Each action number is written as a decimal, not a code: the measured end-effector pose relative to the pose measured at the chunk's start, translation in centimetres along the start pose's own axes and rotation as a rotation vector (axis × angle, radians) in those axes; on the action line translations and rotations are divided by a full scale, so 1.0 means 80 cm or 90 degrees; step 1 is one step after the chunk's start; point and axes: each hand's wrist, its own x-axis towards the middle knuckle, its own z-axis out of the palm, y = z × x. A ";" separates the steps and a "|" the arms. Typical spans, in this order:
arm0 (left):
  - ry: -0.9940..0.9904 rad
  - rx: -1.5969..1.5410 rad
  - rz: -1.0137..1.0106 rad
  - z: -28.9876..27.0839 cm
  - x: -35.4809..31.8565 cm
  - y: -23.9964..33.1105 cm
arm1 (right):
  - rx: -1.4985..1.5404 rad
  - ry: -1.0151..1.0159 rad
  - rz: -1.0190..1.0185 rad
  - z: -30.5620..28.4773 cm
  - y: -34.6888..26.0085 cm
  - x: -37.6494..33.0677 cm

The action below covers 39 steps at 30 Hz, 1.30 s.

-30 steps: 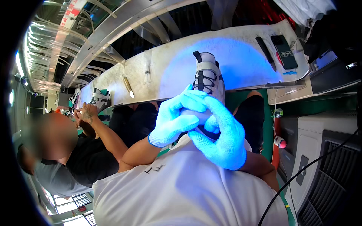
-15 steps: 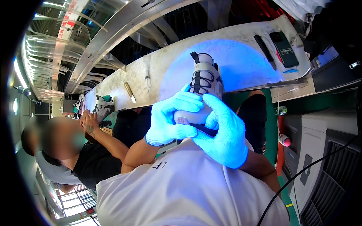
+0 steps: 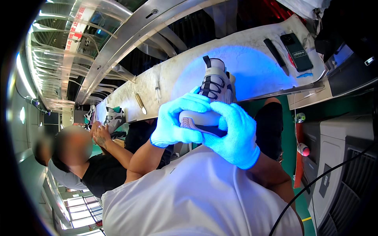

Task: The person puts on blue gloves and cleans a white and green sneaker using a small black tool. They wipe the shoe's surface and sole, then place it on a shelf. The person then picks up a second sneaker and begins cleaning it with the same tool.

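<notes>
A white and grey sneaker with black laces and a black pull tab points its toe toward me, under bright blue light at the bench edge. Both of my hands wear knit gloves that glow pale blue. My left hand wraps the left side of the toe, its thumb low against the dark and pale sole. From the right, my right hand closes round the toe, fingers over the upper and thumb underneath. The shoe's heel end rests at or just over the bench; the contact is hidden.
The pale bench carries a dark phone, a slim black tool and a small wooden-handled tool. At left, a co-worker's hands hold another sneaker. A grey vented machine and a black cable are at right.
My right fingers have shifted further over the toe, closer to my left hand. The toe has tilted slightly, showing more of the sole's patterned edge. The view has swung a little.
</notes>
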 end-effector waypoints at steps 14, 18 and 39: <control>0.010 0.001 0.041 -0.014 0.007 -0.024 | 0.020 -0.060 -0.013 -0.001 0.015 0.009; -0.006 0.012 0.062 -0.021 0.006 -0.030 | 0.015 -0.064 -0.005 0.004 0.018 0.008; 0.107 0.097 -0.196 -0.003 -0.016 0.042 | 0.033 -0.028 0.003 0.037 0.024 -0.017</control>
